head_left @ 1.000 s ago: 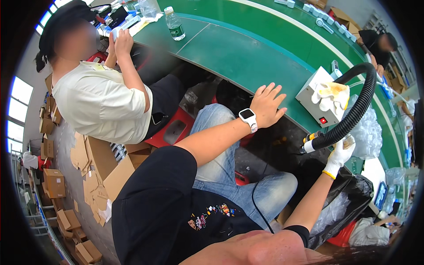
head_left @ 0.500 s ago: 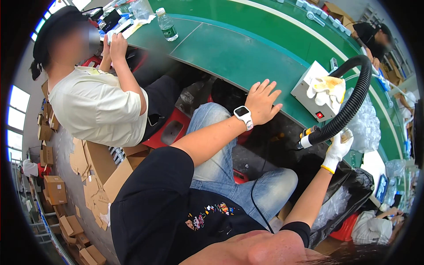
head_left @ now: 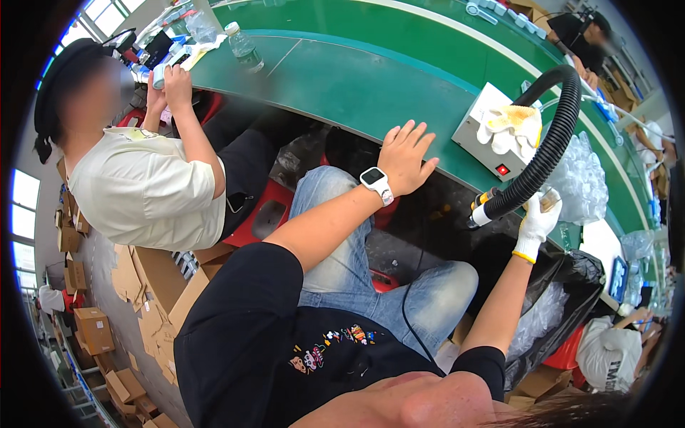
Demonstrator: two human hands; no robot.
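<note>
Head view: black hose (head_left: 553,143) was gripped by the gloved right hand (head_left: 536,222)
Left hand (head_left: 405,155) was spread open, braced on the green table (head_left: 357,85) edge for support

The person wears a black T-shirt (head_left: 257,342) with short sleeves. On the chest there is a row of small cartoon pictures (head_left: 332,346) in bright colours — red, yellow and white. The legs are in blue jeans (head_left: 357,278), a bit faded at the knees. A thin black cord (head_left: 405,314) hangs down over the jeans.

The left hand (head_left: 405,155) is bare, and on its wrist sits a watch (head_left: 374,180) — a dark square face on a white band.

The right hand (head_left: 539,217) is inside a white knit glove with a yellow edge at the wrist.
</note>
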